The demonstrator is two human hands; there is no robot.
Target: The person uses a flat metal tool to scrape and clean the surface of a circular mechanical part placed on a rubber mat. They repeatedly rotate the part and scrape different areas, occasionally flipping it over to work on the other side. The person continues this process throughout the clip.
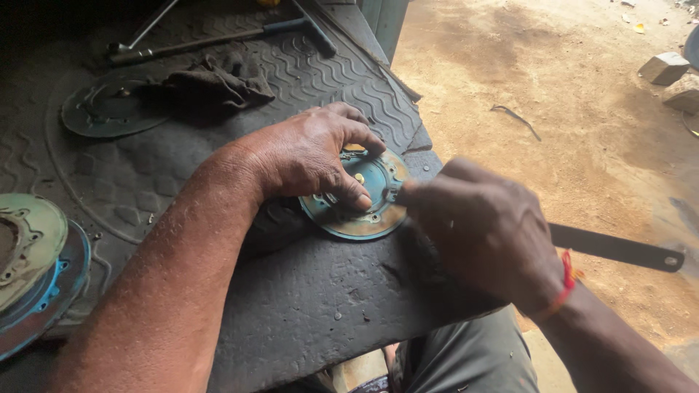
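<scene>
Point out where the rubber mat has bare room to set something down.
Bare mat lies in front, between the left forearm and right hand. Another patch sits between the dark rag and left hand. The stacked discs crowd the left edge.

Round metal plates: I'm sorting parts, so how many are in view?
4: one under the left hand at centre, one by the dark rag, two stacked at the left edge. More may be hidden.

A: Entry check. Any packages, labels, signs or screens in the head view?
B: None observed. Nothing packaged, no label, no sign, no screen anywhere in the frame.
A: Logged as none.
</scene>
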